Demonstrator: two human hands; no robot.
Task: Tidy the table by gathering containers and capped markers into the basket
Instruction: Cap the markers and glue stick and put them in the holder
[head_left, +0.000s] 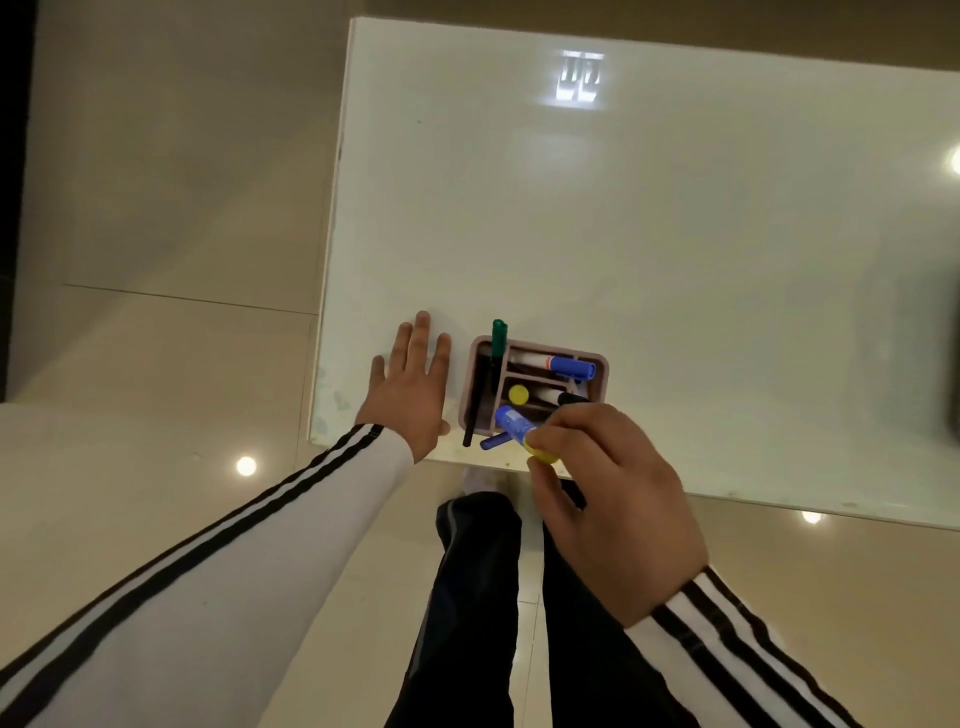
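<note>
Right hand (613, 499) pinches glue stick (522, 431) (left hand (410, 384) flat).

Divided pink basket (601, 364) at the near edge of the white table (623, 234), holding several markers; a green marker (499, 338) juts past its far-left corner. Left hand (410, 384) lies flat on the table just beside the basket. Right hand (613, 499) pinches a yellow-ended blue tube (514, 423), tilted over the basket's near rim.

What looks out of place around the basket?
The green marker pokes out over the far rim of the basket, and a black marker overhangs the near rim; neither lies fully inside.
</note>
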